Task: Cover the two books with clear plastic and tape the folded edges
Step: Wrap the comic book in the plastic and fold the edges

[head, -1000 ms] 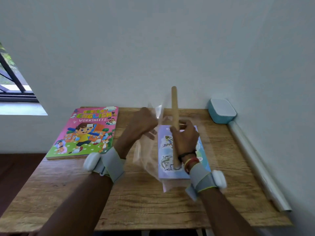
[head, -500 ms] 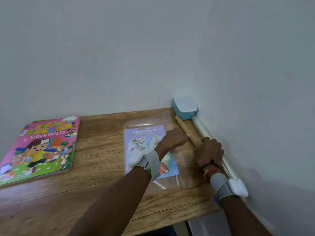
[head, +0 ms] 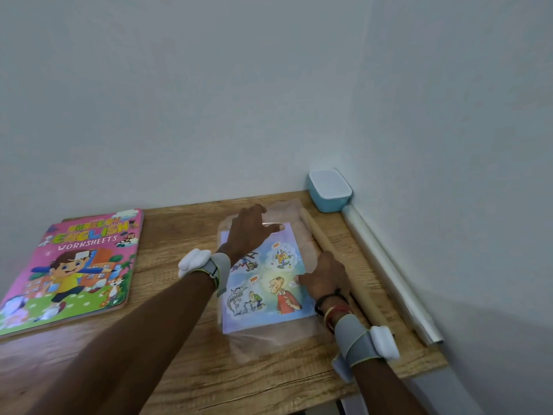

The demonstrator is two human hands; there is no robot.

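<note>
A thin book with a pale blue cartoon cover (head: 266, 283) lies flat on the wooden table (head: 185, 363), with a clear plastic sheet (head: 266, 339) spread around it. My left hand (head: 250, 232) lies flat on the book's far end, fingers spread. My right hand (head: 324, 278) rests at the book's right edge, fingertips on the plastic there. A wooden stick (head: 344, 271) lies on the table just right of that hand. A pink worksheets book (head: 77, 271) lies far left.
A roll of clear plastic (head: 389, 271) lies along the right wall at the table's edge. A blue lidded box (head: 329, 190) stands in the back right corner. Walls close off the back and the right.
The wooden stick went from upright over the book to lying at the right. The book and plastic now lie flat. Both hands moved onto the book; the right hand let go of the stick.
</note>
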